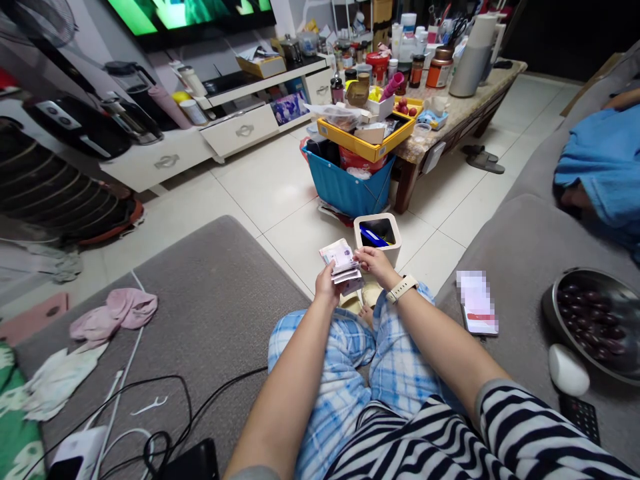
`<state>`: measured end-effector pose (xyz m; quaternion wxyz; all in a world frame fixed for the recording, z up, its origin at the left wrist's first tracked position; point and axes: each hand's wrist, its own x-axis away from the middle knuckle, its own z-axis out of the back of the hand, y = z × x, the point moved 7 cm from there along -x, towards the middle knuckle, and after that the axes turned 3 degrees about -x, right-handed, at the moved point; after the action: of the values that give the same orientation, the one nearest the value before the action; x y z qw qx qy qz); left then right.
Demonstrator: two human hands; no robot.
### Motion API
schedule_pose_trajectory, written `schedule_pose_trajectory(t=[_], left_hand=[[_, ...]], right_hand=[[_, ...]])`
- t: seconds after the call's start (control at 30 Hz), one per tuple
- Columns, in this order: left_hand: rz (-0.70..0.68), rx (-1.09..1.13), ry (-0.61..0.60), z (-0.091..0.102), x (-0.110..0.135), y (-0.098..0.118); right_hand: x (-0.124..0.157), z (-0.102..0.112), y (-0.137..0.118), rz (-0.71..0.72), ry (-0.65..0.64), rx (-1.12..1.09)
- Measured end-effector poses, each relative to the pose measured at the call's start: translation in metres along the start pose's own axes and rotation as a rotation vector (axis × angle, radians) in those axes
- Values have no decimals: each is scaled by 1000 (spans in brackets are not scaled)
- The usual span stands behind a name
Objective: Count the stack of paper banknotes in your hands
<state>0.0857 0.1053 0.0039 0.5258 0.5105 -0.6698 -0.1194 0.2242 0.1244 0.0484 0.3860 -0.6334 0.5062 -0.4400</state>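
Note:
Over my knees, my left hand [327, 285] is closed round a fanned stack of banknotes [337, 255], pale with purple print. My right hand [376, 264], with a beige watch band [403, 288] at the wrist, pinches the right edge of the same stack. Just beyond my right hand stands a cream-rimmed bin [395, 251] with a dark inside, and a blue packet [373, 236] shows in it.
Past the bin, a blue basket [345, 181] carries a yellow tray [369, 148] beside a cluttered table [457, 107]. On the sofa at right lie a phone [481, 313], a bowl of dark fruit [554, 310] and a remote [580, 417]. Cables [185, 390] cross the left seat. Another person in blue [600, 160] sits at right.

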Motion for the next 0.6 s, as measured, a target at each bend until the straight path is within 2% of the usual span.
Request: schedule_pose_trajectory(t=[0.17,0.43,0.6], left_hand=[[-18,3,-14,1,-3,-1],[-44,-26,-46,-1,-2,0],[-68,-38,-64,-1,2,0]], right_hand=[[1,0,0,4,-7,47],[-3,15,3,46,164,123],[-5,9,18,-8,164,139]])
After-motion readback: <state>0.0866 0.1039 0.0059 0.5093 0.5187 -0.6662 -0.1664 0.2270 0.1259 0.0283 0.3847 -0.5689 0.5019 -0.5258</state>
